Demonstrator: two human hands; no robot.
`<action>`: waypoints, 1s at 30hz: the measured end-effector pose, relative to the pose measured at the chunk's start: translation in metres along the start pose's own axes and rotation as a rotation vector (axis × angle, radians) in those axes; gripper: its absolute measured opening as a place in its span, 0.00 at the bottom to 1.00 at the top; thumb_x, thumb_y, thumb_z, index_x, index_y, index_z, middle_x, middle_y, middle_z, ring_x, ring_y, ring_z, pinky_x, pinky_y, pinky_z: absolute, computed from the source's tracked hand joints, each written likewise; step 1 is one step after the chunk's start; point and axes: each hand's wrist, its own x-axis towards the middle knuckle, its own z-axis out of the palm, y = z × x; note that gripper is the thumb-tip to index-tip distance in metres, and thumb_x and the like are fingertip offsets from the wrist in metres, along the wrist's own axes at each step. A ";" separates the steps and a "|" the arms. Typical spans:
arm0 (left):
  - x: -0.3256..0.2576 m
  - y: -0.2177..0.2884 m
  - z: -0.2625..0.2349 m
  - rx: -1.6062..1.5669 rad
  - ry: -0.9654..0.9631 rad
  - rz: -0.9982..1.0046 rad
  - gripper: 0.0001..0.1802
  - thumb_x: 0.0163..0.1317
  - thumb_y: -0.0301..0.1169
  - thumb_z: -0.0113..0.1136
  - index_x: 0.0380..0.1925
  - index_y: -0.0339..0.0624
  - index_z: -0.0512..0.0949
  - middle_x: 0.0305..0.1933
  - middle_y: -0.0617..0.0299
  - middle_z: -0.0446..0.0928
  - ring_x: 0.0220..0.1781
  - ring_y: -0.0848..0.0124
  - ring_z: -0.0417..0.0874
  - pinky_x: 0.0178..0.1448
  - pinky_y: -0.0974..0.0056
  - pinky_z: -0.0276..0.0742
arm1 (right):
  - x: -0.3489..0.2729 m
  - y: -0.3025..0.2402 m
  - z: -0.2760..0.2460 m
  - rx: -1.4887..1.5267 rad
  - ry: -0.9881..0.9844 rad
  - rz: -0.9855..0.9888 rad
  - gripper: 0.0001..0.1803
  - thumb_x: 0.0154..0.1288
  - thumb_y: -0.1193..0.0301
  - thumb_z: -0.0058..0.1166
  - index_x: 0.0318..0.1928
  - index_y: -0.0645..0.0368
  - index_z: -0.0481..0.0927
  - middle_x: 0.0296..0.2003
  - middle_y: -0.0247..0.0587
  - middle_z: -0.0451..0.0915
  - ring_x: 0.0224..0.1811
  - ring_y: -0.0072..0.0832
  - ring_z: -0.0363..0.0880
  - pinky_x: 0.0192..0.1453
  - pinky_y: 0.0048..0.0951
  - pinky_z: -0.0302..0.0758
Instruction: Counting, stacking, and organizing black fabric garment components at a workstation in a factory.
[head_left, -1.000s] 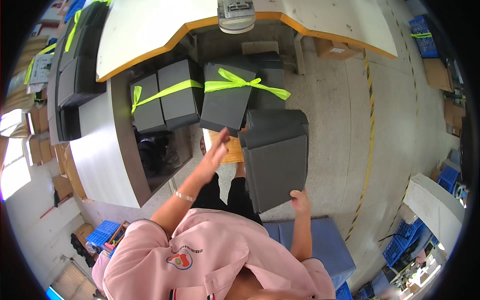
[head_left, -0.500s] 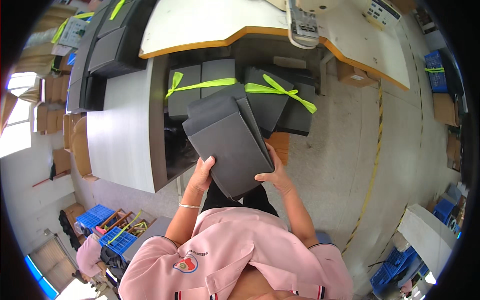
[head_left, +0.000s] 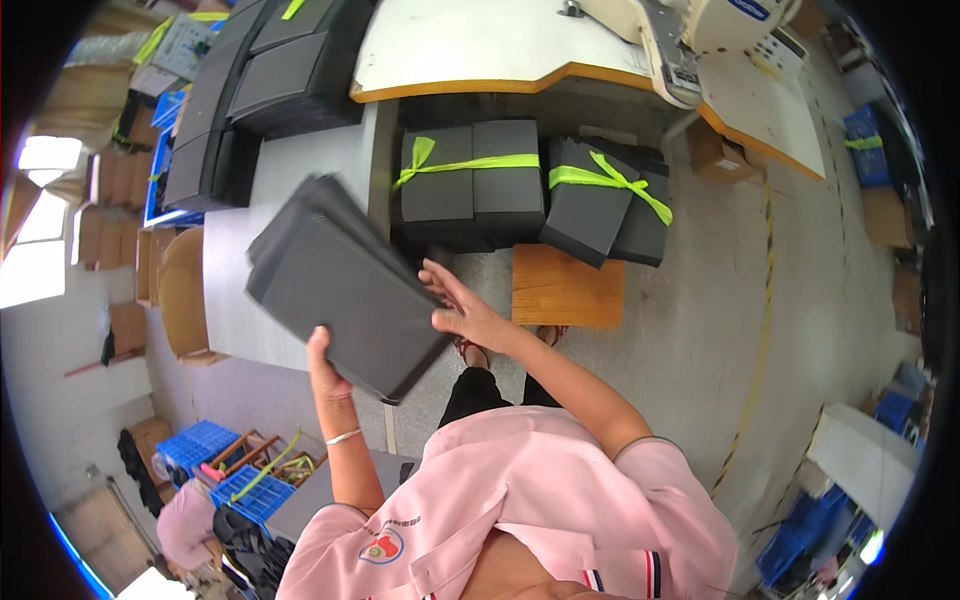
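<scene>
A stack of dark grey flat pieces (head_left: 345, 290) is tilted in front of me, its upper edge over the grey side table (head_left: 232, 315). My left hand (head_left: 330, 375) grips its lower left edge, thumb on top and fingers hidden beneath. At the right edge is my right hand (head_left: 470, 310), its fingers apart, slightly blurred and close against the stack. Beyond lie a dark grey bundle (head_left: 440, 195) tied with a yellow-green strip and a second tied bundle (head_left: 592, 212), both below the white worktable (head_left: 470, 50).
A sewing machine (head_left: 680, 75) stands on the worktable at the far right. More dark grey stacks (head_left: 280, 85) rise at the far left. A wooden stool (head_left: 568, 290) is on the floor near my feet. Behind left, another person (head_left: 187, 525) is beside blue crates (head_left: 250, 487).
The stack has moved left, away from the tied bundles and toward the grey side table. My right hand has loosened from its edge. My view has shifted, and the wooden stool shows more.
</scene>
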 end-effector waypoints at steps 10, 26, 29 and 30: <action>0.052 0.009 -0.178 -0.089 0.203 -0.037 0.38 0.66 0.54 0.67 0.66 0.40 0.73 0.65 0.58 0.76 0.65 0.60 0.78 0.69 0.53 0.77 | -0.064 0.126 -0.183 -0.207 1.453 0.190 0.54 0.59 0.49 0.74 0.71 0.73 0.61 0.66 0.56 0.68 0.67 0.41 0.70 0.71 0.40 0.69; 0.047 -0.001 -0.166 -0.076 0.358 -0.006 0.40 0.66 0.56 0.67 0.68 0.41 0.71 0.65 0.58 0.77 0.65 0.59 0.79 0.69 0.53 0.76 | -0.038 0.125 -0.296 0.120 1.080 0.485 0.56 0.47 0.54 0.83 0.69 0.73 0.67 0.64 0.55 0.76 0.65 0.42 0.77 0.70 0.37 0.72; 0.050 0.001 -0.165 -0.048 0.383 -0.025 0.40 0.66 0.57 0.66 0.68 0.41 0.71 0.66 0.57 0.77 0.65 0.58 0.78 0.70 0.52 0.75 | -0.043 0.123 -0.309 0.112 0.987 0.499 0.57 0.46 0.55 0.84 0.70 0.71 0.67 0.65 0.55 0.76 0.64 0.41 0.77 0.68 0.36 0.73; 0.051 0.000 -0.164 -0.057 0.395 -0.025 0.40 0.66 0.57 0.66 0.68 0.41 0.71 0.66 0.57 0.77 0.65 0.58 0.78 0.70 0.52 0.75 | -0.045 0.123 -0.316 0.102 0.976 0.505 0.57 0.46 0.55 0.84 0.70 0.71 0.67 0.65 0.55 0.76 0.64 0.41 0.77 0.68 0.36 0.73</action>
